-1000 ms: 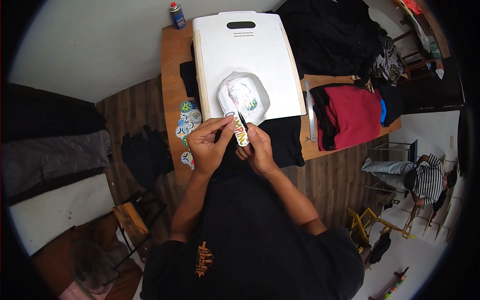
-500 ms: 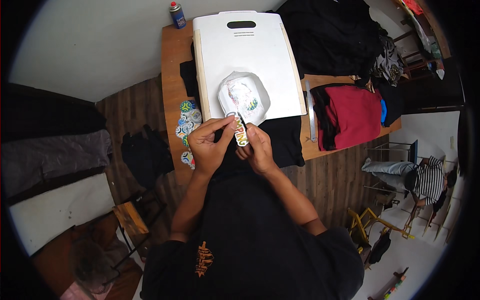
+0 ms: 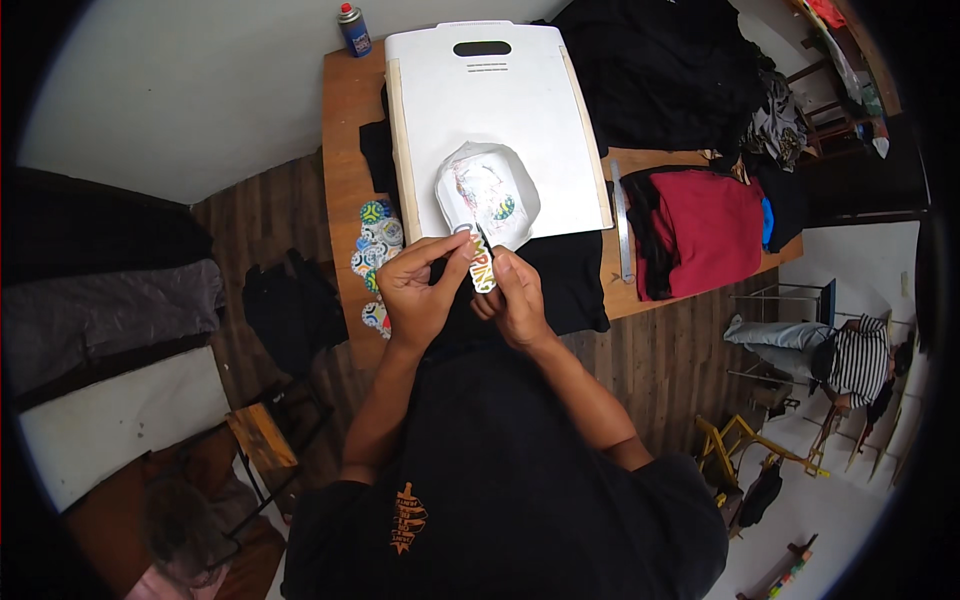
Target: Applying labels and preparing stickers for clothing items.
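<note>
My left hand [image 3: 422,285] pinches the upper end of a narrow white sticker [image 3: 483,270] printed with colourful lettering. Close against its right side is my right hand [image 3: 517,300], fingers closed. A thin dark blade-like tool [image 3: 484,236] sticks up from that hand along the sticker's edge; its handle is hidden, so its exact kind cannot be made out. Just beyond both hands sits a white bowl-like paper container [image 3: 520,190], with a round green-and-blue sticker [image 3: 503,207] and coloured scraps inside.
The container rests on a white board [image 3: 500,110] with a handle slot, on a wooden table [image 3: 350,110]. Round stickers [image 3: 378,245] lie left, a spray can [image 3: 354,30] behind. Rightward are a metal ruler [image 3: 624,225], red folded cloth [image 3: 705,230] and black clothes [image 3: 660,70]. Two people are nearby.
The lettered sticker has tilted slightly between my fingers. Both hands keep almost the same place. At lower left, another person's head has shifted a little.
</note>
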Demonstrator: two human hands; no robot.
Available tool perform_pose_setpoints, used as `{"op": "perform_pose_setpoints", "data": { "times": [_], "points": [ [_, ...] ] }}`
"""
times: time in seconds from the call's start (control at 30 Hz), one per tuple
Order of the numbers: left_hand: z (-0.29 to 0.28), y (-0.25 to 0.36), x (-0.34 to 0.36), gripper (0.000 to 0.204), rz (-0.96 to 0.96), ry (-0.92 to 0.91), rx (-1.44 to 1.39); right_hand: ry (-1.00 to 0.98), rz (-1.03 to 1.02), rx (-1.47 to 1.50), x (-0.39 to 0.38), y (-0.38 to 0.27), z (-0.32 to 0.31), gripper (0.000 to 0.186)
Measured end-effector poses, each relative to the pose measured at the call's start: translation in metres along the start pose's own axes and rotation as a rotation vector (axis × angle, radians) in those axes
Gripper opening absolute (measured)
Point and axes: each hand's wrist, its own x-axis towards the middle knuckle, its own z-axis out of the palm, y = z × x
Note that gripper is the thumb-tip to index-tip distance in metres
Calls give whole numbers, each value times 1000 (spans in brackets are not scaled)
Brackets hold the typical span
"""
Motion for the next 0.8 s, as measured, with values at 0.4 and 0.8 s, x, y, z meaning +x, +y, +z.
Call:
{"op": "perform_pose_setpoints", "data": {
  "times": [0.4,0.8],
  "points": [
    [0,0,0,22,-10,4,-8,-4,3,1,0,0,-1,34],
    [-1,0,0,21,-15,-2,0,-5,-8,-3,0,0,0,33]
  ]
}}
